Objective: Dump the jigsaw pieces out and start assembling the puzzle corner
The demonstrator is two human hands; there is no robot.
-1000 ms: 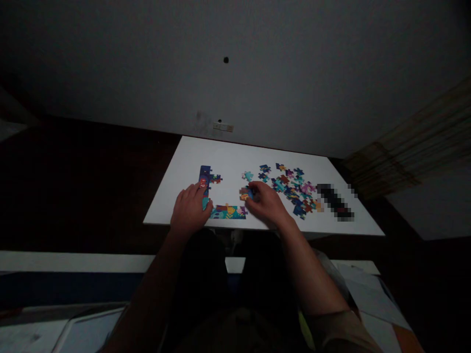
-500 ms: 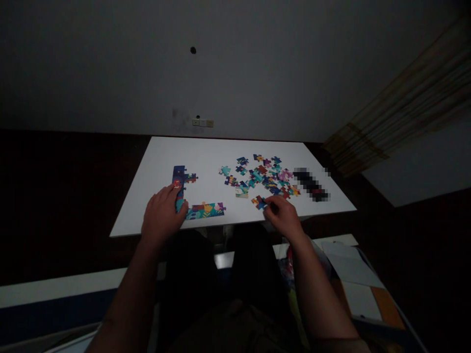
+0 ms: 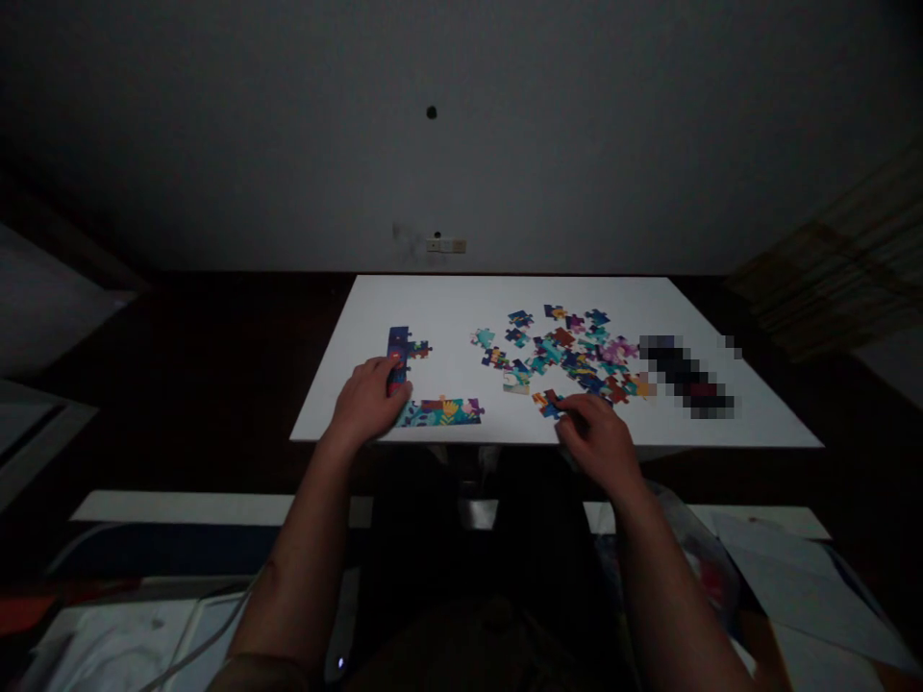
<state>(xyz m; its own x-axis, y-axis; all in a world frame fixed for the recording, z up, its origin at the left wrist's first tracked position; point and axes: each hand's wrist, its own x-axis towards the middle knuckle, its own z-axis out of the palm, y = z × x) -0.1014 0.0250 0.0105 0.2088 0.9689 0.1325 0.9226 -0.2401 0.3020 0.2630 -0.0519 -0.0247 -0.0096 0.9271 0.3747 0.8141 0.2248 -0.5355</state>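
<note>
My left hand (image 3: 368, 399) lies over the joined L-shaped part of a jigsaw puzzle, its fingers stretched across the purple and red upright strip (image 3: 399, 338). The bottom strip (image 3: 451, 411), green with yellow and pink flowers, runs rightward from beneath that hand along the near table edge. At the front right of the strips, my right hand (image 3: 598, 437) is closed, fingertips pinching an orange and blue puzzle piece (image 3: 548, 404) at or just above the table. Its right end is hidden by the fingers.
Loose puzzle pieces (image 3: 548, 354) are heaped on the white table (image 3: 346, 336), right of the strips. A dark pixelated object (image 3: 682, 375) lies farther right. A wall (image 3: 562, 173) with a socket panel (image 3: 445, 246) stands behind the table. Papers (image 3: 800, 577) rest low at the right.
The view has turned left, so the table and both hands appear farther right. My left hand still rests on the joined strips, and my right still pinches the piece, which looks slightly turned.
</note>
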